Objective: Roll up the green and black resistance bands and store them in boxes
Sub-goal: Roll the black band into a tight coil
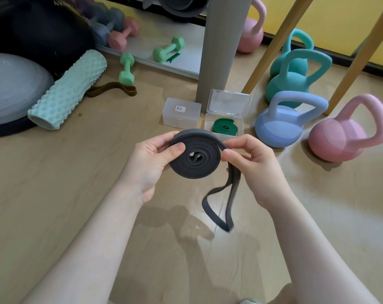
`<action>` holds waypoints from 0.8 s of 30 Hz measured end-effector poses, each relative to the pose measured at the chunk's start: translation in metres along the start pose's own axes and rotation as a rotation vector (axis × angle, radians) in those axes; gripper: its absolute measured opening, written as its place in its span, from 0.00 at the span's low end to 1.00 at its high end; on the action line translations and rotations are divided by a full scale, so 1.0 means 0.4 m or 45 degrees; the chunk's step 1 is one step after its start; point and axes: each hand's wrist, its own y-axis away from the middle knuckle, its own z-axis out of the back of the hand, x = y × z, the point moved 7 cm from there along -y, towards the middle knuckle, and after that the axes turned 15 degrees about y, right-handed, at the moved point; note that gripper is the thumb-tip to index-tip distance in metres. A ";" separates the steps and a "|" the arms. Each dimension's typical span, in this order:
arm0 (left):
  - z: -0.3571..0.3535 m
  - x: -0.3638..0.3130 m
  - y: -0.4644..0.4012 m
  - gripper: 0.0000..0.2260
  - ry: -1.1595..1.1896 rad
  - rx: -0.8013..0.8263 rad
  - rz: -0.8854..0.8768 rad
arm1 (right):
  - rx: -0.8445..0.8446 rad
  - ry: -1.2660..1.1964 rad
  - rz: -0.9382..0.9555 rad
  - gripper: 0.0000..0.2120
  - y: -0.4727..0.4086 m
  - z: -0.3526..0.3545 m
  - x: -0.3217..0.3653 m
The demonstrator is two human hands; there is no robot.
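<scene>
Black band (195, 156) mostly wound: flat coil held up off the floor, face toward you, betw. both hands. Your left hand (151, 159) grips the coil's left edge, thumb pressed on the near face, fingers curled round behind. Your right hand (250, 159) pinches the strip just where it leaves the coil at upper right, thumb and forefinger closed on it.

Key relation: the unwound tail (221, 205) drops from the right-hand pinch straight down and a bit left, ending in a loose loop near the floor. So the free length lies below your right grip, long axis roughly vertical, while the coil's axis points at you. Right hand is the nearer one to the tail; left is the anchor. Judgement: next turns call for left to rotate the coil while right feeds the tail up flat. Tail looks twisted near the loop, so it may wind on edge if not smoothed.

Green band (224, 128) already rolled, sitting in the open clear box (241, 122), lid up, just beyond the coil. Closed frosted box (181, 113) w/ a label stands just left of it, lid still on; prob. the black band's home.

Task approx. past halfway, by my read.
</scene>
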 end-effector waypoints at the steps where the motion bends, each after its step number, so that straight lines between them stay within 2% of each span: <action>1: -0.001 0.005 0.001 0.10 0.023 -0.013 0.007 | -0.013 -0.066 -0.014 0.05 0.002 -0.001 0.000; 4: -0.008 0.023 0.007 0.09 0.139 -0.048 0.035 | -0.051 -0.244 -0.011 0.06 0.009 -0.006 0.008; 9: -0.031 0.046 0.024 0.11 0.347 -0.002 0.210 | -0.052 -0.302 0.036 0.14 0.026 -0.012 0.023; 11: -0.034 0.047 0.031 0.10 0.225 0.062 0.289 | -0.060 -0.280 0.018 0.13 0.025 -0.001 0.020; 14: -0.019 0.042 0.038 0.09 -0.090 0.122 0.340 | 0.055 -0.204 -0.017 0.13 0.020 0.003 0.009; 17: -0.010 0.040 0.041 0.12 -0.514 0.234 0.336 | 0.229 0.063 0.049 0.14 0.024 -0.016 0.007; 21: -0.039 0.061 0.046 0.09 -0.687 0.315 0.346 | 0.448 0.309 0.120 0.21 0.034 -0.063 0.005; 24: -0.051 0.068 0.044 0.09 -0.723 0.338 0.331 | 0.466 0.308 0.116 0.20 0.032 -0.063 -0.006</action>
